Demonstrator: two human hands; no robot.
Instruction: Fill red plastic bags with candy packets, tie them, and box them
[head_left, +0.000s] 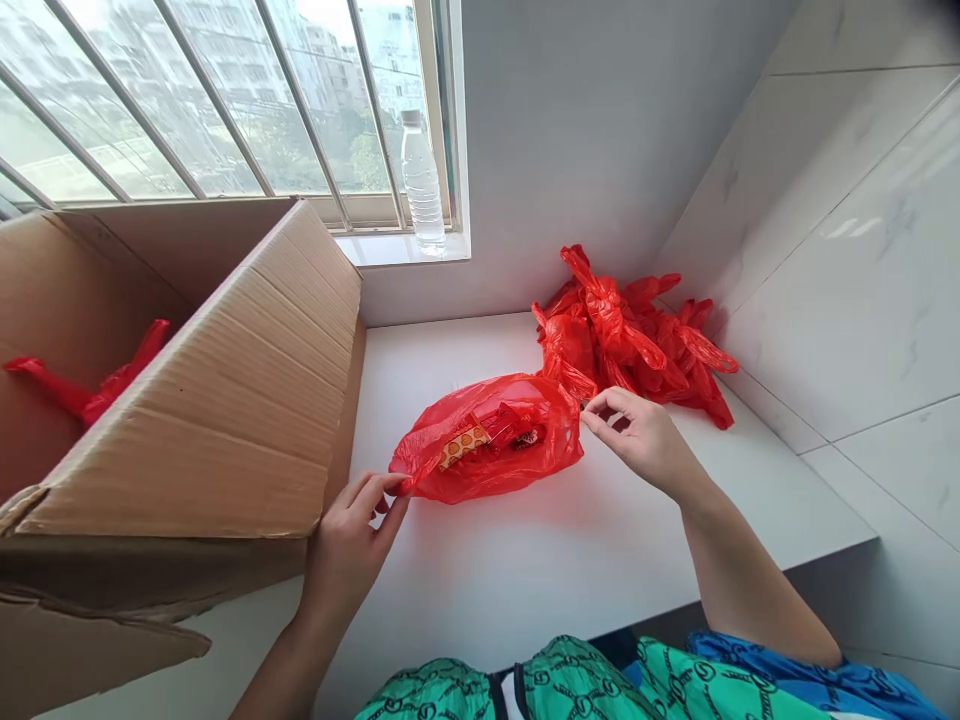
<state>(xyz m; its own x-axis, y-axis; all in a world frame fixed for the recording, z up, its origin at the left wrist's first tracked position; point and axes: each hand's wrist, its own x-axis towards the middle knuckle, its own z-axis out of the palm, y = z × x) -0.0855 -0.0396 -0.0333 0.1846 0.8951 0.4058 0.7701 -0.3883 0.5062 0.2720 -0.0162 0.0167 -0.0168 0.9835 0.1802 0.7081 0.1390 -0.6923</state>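
A red plastic bag (427,440) lies on the white counter, its mouth spread wide and facing up. Inside it show a small packet with an orange and yellow pattern (463,446) and other red wrapped items whose kind I cannot make out. My left hand (364,515) pinches the bag's left end between thumb and fingers. At the opposite end, my right hand (626,430) has thumb and fingertips closed on the bag's right edge. Just behind that hand sits a heap of knotted red plastic bags (622,325), close to the open bag.
A large open cardboard box (247,400) stands at the left, with a red bag (112,390) inside. On the window sill is a clear plastic bottle (424,190). Tiled wall (885,300) bounds the right; the white counter's (540,560) front edge runs near my body.
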